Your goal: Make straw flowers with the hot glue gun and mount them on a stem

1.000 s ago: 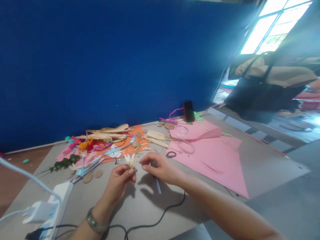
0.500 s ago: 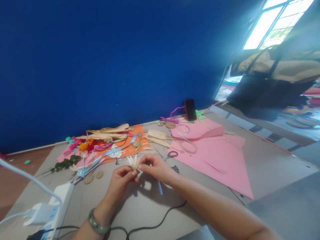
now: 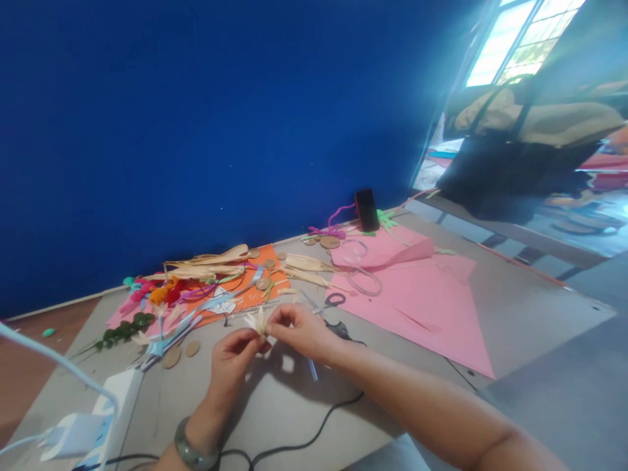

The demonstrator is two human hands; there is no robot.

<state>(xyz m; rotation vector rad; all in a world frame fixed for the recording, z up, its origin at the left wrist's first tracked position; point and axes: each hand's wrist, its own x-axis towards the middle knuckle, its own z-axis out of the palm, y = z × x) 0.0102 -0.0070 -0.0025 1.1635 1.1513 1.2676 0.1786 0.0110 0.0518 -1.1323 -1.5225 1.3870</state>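
Note:
A small pale flower (image 3: pixel 259 321), seemingly made of cream husk-like strips, is pinched between my two hands above the table. My left hand (image 3: pixel 238 353) grips its base from the left, thumb and fingers closed. From the right, my right hand (image 3: pixel 300 329) pinches the side of the flower with thumb and forefinger. Under the right wrist lies a clear glue stick (image 3: pixel 313 370), partly covered. Scissors with dark handles (image 3: pixel 335 299) rest just beyond the right hand, and a dark tool (image 3: pixel 338 329) is partly hidden behind the wrist.
Bundles of dried husk (image 3: pixel 307 263) lie at the back, near orange paper (image 3: pixel 269 258). Pink sheets (image 3: pixel 417 307) cover the right side, with a phone (image 3: pixel 367 209) leaning on the blue wall. A power strip (image 3: pixel 115 405) and black cable (image 3: pixel 294 445) lie in front.
The right fingers have shifted over the flower, which now tilts and shows less of its petals. Both hands stay close together. The whole view has turned slightly to the right.

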